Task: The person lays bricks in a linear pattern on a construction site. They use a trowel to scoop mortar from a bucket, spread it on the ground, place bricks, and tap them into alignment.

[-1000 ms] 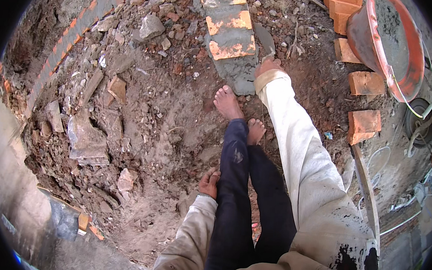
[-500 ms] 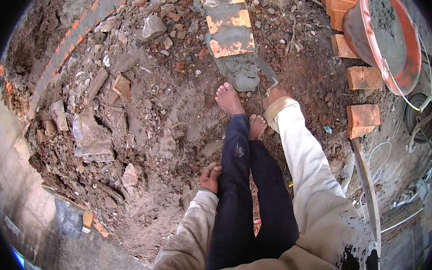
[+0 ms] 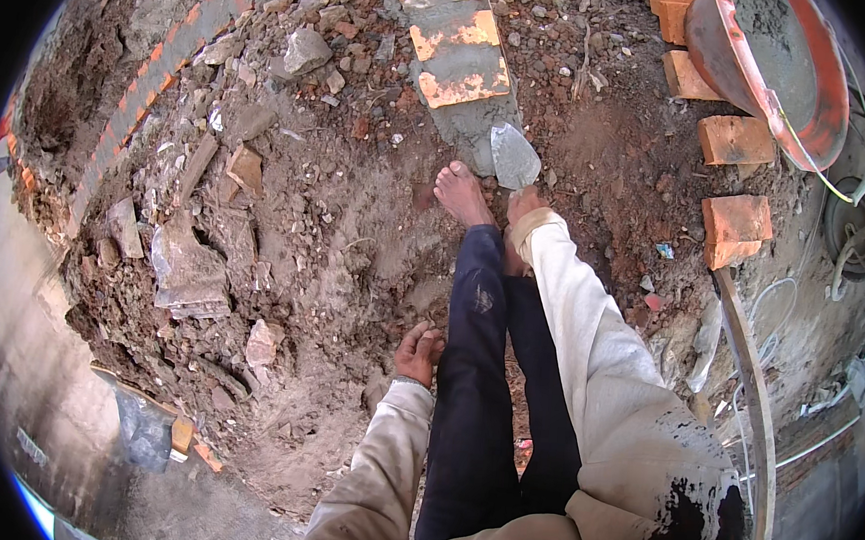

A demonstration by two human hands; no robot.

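My right hand is closed around the handle of a trowel, just beyond my bare feet. The trowel's grey blade lies over the near right part of a wet mortar bed, its flat face showing. Just past that mortar runs a row of laid bricks, their orange tops partly smeared with grey. My left hand hangs beside my left leg with its fingers curled, and no object shows in it. The trowel's handle is mostly hidden in my right hand.
At the upper right an orange tub of mortar stands beside several loose bricks. A curved wooden strip lies right of me. Rubble and a broken slab cover the left ground. A mortared brick line curves at the far left.
My right hand has moved left and slightly nearer to me. The trowel's blade has turned from edge-on at the mortar's right side to face-up over it. My left hand stays put.
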